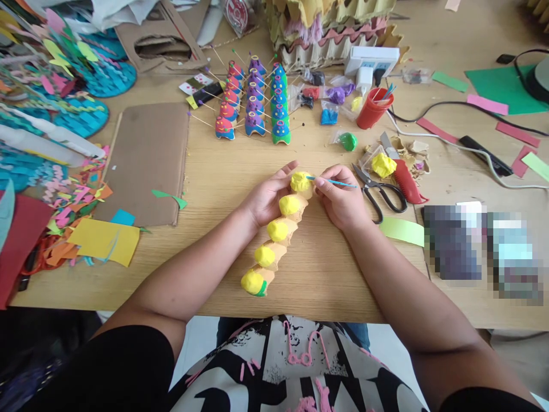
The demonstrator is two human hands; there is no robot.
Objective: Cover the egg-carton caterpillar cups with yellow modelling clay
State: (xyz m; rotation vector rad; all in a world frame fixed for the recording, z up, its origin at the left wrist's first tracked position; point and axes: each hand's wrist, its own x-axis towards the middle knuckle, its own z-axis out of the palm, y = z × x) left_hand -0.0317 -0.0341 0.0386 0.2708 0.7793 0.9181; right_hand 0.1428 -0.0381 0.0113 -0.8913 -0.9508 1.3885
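Note:
A strip of egg carton cups (281,250) stretches across the table in front of me, each bump capped with yellow clay (278,230). A green patch (262,288) marks the cup nearest my body. My left hand (271,197) curls round the far end of the strip, its thumb against the last cup. My right hand (341,197) pinches a thin blue modelling tool (332,181), whose tip touches the yellow clay on that far cup. Just right of this hand lie black-handled scissors (380,191) and a lump of yellow clay (384,165).
Three finished painted caterpillars (255,97) stand at the back, near bagged clay (337,94) and a red cup (374,109). Stacked egg cartons (334,34) rise behind. Cardboard (146,166) and paper scraps (105,237) lie left. A red-handled cutter (407,180) and cables (450,140) are right.

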